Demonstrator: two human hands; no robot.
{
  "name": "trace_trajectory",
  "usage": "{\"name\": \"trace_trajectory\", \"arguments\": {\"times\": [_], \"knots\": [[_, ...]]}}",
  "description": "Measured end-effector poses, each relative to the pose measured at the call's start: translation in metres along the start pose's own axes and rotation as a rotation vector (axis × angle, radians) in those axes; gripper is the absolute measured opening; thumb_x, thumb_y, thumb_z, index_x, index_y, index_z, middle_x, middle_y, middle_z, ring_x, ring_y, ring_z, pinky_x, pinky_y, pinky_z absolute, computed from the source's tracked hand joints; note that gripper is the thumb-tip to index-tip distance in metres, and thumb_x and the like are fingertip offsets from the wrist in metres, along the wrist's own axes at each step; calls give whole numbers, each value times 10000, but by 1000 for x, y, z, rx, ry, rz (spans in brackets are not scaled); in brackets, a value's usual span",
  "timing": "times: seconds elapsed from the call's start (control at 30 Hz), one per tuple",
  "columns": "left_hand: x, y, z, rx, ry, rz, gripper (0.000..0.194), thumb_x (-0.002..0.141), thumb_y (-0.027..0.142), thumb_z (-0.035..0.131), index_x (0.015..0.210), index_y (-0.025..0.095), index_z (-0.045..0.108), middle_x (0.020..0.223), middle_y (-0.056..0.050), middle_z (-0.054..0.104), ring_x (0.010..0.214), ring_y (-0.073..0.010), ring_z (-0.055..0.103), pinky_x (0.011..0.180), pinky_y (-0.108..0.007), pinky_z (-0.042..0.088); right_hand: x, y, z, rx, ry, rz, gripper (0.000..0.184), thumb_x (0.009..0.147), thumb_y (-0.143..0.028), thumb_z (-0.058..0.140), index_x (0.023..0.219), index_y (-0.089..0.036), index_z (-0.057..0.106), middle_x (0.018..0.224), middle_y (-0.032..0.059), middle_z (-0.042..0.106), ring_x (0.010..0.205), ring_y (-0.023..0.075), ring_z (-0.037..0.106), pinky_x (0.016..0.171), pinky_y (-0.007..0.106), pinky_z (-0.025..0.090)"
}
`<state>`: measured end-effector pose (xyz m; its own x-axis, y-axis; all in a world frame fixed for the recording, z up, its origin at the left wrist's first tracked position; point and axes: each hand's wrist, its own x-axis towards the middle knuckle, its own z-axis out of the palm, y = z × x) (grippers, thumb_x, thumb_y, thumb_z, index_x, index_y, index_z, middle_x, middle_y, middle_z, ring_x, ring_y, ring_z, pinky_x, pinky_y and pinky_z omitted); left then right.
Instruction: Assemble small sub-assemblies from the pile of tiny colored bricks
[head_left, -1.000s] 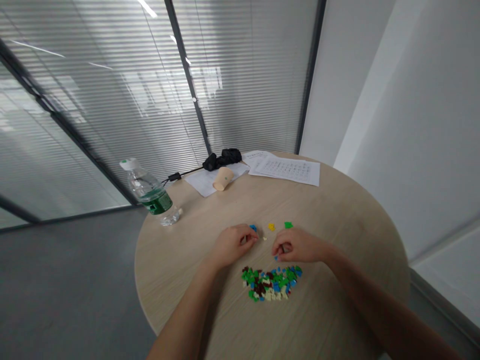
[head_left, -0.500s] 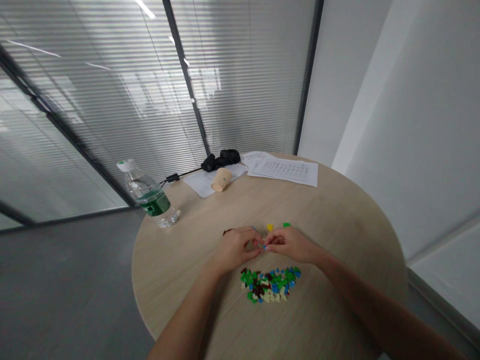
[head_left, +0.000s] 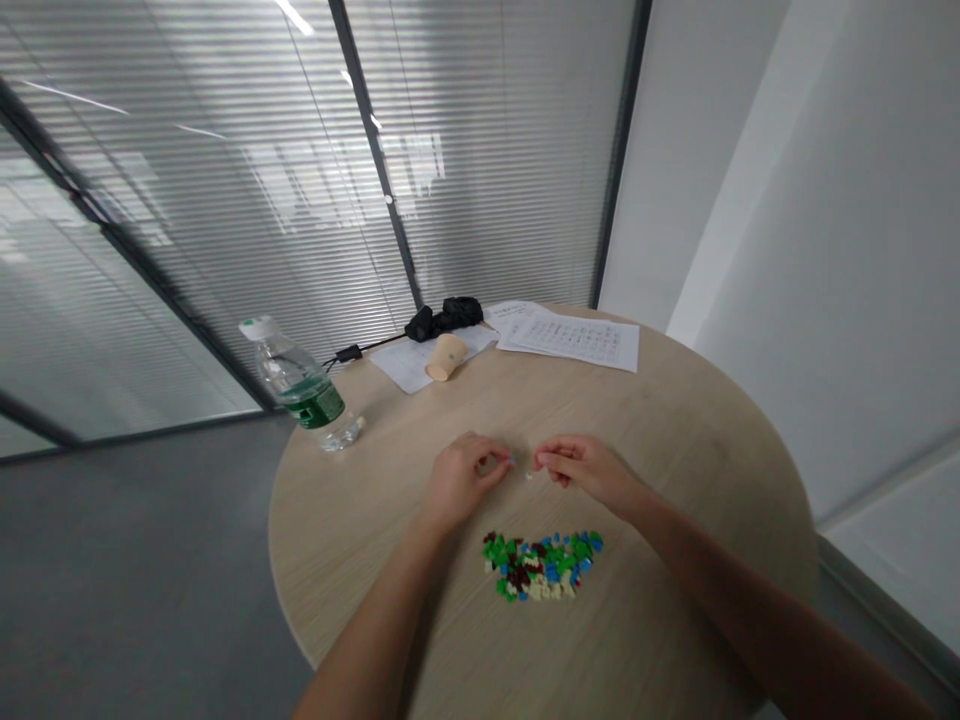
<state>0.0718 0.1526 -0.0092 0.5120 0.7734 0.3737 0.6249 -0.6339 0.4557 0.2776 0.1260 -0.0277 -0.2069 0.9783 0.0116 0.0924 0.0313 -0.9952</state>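
Pinching a blue piece [head_left: 512,459] narrowly in left hand [head_left: 459,478]; cannot tell grip of right hand [head_left: 589,466]; could drop it through scant contact.

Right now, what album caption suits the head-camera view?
Left fingers and right fingers face each other beyond a multicoloured pile of small pieces on a round table.

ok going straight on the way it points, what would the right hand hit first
Probably the left hand or the small blue piece at its tip; with depth unclear, the lone cream piece might come first.
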Motion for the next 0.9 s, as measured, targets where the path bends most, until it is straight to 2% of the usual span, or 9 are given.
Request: {"name": "trace_trajectory", "arguments": {"times": [0.1, 0.17, 0.4, 0.6, 0.9], "knots": [[1, -8, 2, 124, -23, -99, 90, 807, 228, 585, 808, 196, 668, 744, -19, 612, 723, -148, 558, 666, -246, 419, 1, -1, -5, -18, 73, -2, 193, 735, -317, 597, 842, -174, 668, 774, 23, 682, 539, 89, 489, 509, 216, 389], [1, -10, 3, 176, -51, -117, 95, 803, 226, 580, 818, 202, 671, 748, -20, 606, 725, -154, 559, 658, -251, 414, 2, -1, -6, -27, 102, 5, 181, 735, -278, 581, 853, -174, 669, 772, 23, 688, 540, 90, 492, 509, 215, 393], [3, -11, 5, 250, -36, -103, 90, 809, 225, 576, 821, 207, 663, 774, -24, 634, 776, -170, 548, 688, -266, 419, 2, 0, -2, -68, 106, 2, 184, 734, -262, 586, 870, -177, 676, 774, 25, 700, 562, 96, 526, 509, 209, 407], [6, -14, 7, 316, -46, 9, 91, 802, 195, 590, 830, 210, 675, 807, -39, 676, 820, -201, 535, 731, -309, 399, 0, -4, -2, -55, 102, 14, 167, 723, -248, 588, 849, -183, 676, 760, 18, 693, 567, 98, 520, 521, 212, 405], [5, -14, 7, 341, -67, 22, 84, 801, 219, 590, 827, 221, 670, 835, -32, 686, 865, -214, 533, 761, -334, 349, 1, 0, -2, -83, 88, 16, 173, 741, -241, 583, 870, -180, 681, 756, 15, 689, 553, 95, 510, 517, 213, 394]]}}
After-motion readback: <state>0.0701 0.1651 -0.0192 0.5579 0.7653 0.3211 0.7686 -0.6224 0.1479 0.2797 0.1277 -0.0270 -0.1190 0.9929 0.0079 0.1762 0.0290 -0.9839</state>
